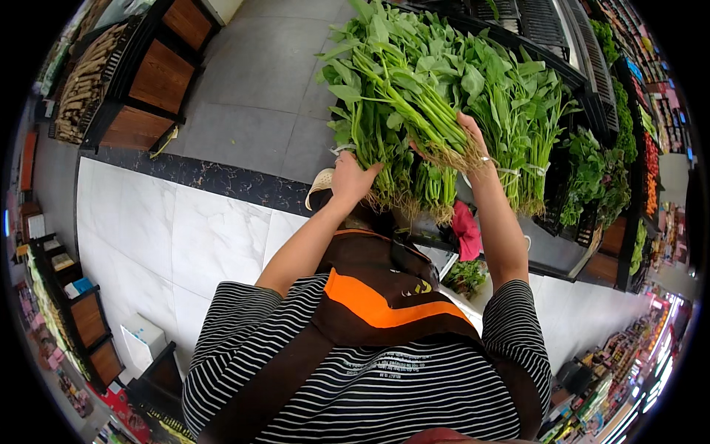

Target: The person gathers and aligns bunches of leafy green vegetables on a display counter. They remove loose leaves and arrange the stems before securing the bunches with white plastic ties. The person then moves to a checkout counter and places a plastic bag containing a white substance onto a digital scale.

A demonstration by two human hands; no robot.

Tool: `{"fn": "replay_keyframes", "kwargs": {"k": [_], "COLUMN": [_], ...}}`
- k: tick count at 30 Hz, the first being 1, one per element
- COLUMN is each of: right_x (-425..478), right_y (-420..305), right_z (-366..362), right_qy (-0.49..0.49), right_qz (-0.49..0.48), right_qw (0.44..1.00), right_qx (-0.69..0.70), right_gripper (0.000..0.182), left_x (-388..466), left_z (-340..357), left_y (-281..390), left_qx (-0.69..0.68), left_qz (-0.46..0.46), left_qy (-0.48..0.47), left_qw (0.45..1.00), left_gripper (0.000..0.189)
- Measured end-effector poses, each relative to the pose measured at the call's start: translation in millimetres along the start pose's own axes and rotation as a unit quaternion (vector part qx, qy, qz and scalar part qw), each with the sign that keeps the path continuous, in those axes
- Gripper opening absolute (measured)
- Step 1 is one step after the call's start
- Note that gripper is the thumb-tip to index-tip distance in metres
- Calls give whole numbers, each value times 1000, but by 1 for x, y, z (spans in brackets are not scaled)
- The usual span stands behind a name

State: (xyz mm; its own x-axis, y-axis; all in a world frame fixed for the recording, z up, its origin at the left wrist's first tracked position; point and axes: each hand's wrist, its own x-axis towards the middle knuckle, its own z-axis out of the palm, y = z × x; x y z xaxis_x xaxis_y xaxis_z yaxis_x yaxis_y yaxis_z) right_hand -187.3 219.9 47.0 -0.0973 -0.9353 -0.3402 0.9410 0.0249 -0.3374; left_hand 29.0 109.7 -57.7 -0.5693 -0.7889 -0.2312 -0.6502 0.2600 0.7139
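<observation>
My right hand (472,136) grips a bunch of long-stemmed leafy greens (427,108) near its pale, stringy roots. This bunch lies slantwise over others, its leaves pointing to the upper left. At the left edge of the pile, my left hand (355,175) closes around the lower stems of another rooted bunch (369,133); some of its fingers are hidden. A white tie (342,149) shows just above that hand. More bunches (516,122) stand packed to the right, with a white band (535,168) around some stems.
Black display racks (596,105) with other vegetables rise on the right. A pink-red cloth (466,230) hangs below the roots. Wood-fronted stands (162,75), one bearing long brown roots (89,83), are at upper left. A dark floor strip (205,180) borders white tiles (216,227).
</observation>
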Motion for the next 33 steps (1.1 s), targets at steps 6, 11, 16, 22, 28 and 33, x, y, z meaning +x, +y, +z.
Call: {"fn": "replay_keyframes", "kwargs": {"k": [6,11,16,22,28,33], "right_x": [-6,-5,-5,-7,-7,-8], "right_y": [-3,0,-1,2,6,10], "right_z": [-6,-11,-28,-32,-36,-40], "right_qy": [-22,-38,-41,-36,-44,-48], "right_qz": [4,-14,-32,-48,-52,-43], "right_qw": [1000,999,998,998,997,998], "right_qx": [-4,12,20,23,28,16], "right_gripper": [52,52,50,48,49,49], "left_x": [18,51,47,42,44,49], "left_z": [-4,1,-39,-41,-23,-11], "left_y": [8,-46,-15,3,-2,9], "left_qx": [36,-182,-416,-476,-306,-374], "left_qz": [-49,-103,-236,-312,-194,-109], "left_qy": [-93,-186,-312,-308,-216,-145], "left_qw": [994,960,821,762,907,909], "left_gripper": [60,49,41,37,38,31]}}
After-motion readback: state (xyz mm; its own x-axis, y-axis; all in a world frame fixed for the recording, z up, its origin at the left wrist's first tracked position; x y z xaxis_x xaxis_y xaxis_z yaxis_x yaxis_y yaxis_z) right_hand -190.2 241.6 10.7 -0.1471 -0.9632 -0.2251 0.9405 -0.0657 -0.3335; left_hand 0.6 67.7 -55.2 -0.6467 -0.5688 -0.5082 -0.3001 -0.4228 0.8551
